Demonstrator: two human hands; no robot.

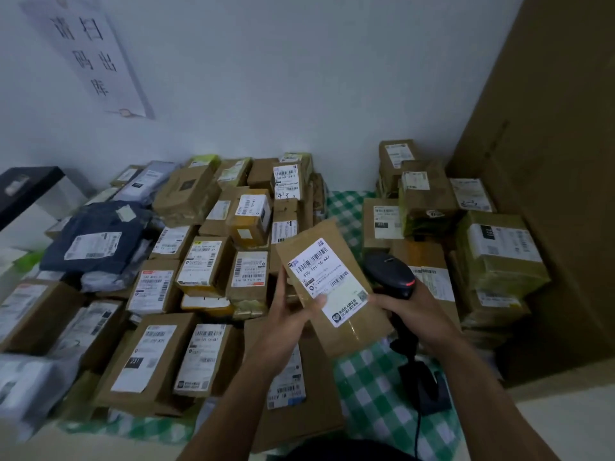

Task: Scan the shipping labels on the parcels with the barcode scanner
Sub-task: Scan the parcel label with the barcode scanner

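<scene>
L hand point(286, 314) fingers pinch a flat brown parcel point(349, 337), label point(327, 281) facing up. R hand point(409, 307) fingers wrap the scanner point(389, 271), just beside it. Scan looks abt to happen. Lots more parcels point(206, 264) wait on tabletop point(366, 394); can't tell which are done.

Green checked cloth point(372, 394) spread below; paper sign point(90, 54) on white wall point(299, 78); tall brown carton point(549, 161) right.

Dim, bluish light; soft blur throughout, wide-angle bending at edges
</scene>
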